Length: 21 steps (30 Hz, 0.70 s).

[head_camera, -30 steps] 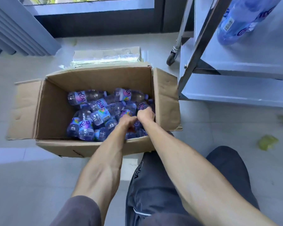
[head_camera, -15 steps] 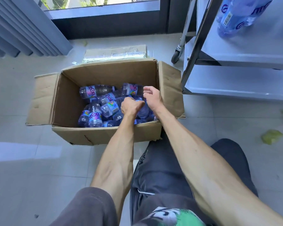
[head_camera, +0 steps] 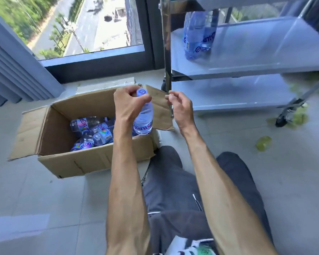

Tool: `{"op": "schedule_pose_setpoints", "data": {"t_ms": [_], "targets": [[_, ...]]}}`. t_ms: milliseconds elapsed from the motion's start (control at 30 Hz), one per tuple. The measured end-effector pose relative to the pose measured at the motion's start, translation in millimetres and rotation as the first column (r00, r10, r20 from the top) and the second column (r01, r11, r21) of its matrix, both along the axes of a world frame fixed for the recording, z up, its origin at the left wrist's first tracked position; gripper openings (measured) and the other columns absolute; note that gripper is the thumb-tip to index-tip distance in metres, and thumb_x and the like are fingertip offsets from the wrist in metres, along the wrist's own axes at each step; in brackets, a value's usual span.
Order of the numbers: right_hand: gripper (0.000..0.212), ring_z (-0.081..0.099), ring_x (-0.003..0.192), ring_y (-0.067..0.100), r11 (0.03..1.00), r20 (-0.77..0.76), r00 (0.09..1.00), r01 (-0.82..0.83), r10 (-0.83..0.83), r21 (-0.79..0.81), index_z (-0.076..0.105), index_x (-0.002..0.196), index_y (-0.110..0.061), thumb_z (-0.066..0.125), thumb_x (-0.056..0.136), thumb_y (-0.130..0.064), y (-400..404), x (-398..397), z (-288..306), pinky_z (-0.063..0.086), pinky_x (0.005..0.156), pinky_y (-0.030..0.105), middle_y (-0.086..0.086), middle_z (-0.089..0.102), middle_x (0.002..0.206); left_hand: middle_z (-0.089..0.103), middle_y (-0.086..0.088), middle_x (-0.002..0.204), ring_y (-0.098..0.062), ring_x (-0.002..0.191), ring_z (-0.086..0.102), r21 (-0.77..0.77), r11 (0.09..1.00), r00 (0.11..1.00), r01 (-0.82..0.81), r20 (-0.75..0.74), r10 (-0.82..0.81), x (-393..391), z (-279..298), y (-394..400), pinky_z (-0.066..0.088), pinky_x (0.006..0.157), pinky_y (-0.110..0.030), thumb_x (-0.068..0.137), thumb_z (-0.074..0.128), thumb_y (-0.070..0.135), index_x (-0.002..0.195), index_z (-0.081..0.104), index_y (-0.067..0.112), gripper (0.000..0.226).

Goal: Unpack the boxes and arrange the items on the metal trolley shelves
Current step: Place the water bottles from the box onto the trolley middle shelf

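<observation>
One bottle (head_camera: 143,115) held upright in left hand (head_camera: 129,103), cap up

Pale grey floor tiles (head_camera: 44,208) fill the lower frame, lit by daylight; a dark-framed window (head_camera: 92,24) in the upper left looks down on a road and trees; grey vertical blinds (head_camera: 9,70) hang along the left edge; greenish scraps (head_camera: 263,143) lie at right.

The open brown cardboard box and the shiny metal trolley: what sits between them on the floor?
In the head view, only the brown cardboard box's folded-out right flap fills that gap, reaching the metal trolley's upright post.
</observation>
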State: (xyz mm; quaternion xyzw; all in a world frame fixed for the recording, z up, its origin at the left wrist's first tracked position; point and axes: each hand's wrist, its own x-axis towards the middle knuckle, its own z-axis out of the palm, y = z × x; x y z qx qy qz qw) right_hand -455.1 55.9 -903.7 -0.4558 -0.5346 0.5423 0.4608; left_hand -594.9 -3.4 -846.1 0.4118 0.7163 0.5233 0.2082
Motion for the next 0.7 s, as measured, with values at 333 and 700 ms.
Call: {"op": "schedule_pose_setpoints", "data": {"t_ms": [333, 700], "targets": [[0.067, 0.063, 0.068, 0.025, 0.990, -0.092, 0.995, 0.030, -0.043, -0.137, 0.067, 0.080, 0.006, 0.044, 0.090, -0.056, -14, 86, 16, 0.050, 0.071, 0.036, 0.014, 0.069, 0.074, 0.058, -0.006, 0.070, -0.012, 0.064, 0.054, 0.257, 0.953, 0.919, 0.162, 0.312, -0.241, 125, 24, 7, 0.044, 0.062, -0.024, 0.076, 0.075, 0.013, 0.087, 0.073, -0.003, 0.019], [0.032, 0.062, 0.057, 0.020, 0.925, -0.536, 0.819, -0.018, -0.204, -0.379, 0.066, 0.067, -0.013, 0.061, 0.084, -0.040, -25, 152, -9, 0.050, 0.058, 0.028, 0.005, 0.066, 0.066, 0.066, -0.013, 0.083, -0.029, 0.068, 0.062, -0.189, 0.748, 0.440, 0.636, 0.885, -0.150, 186, -86, 9, 0.051, 0.072, -0.038, 0.091, 0.052, 0.051, 0.087, 0.066, 0.008, 0.045]]}}
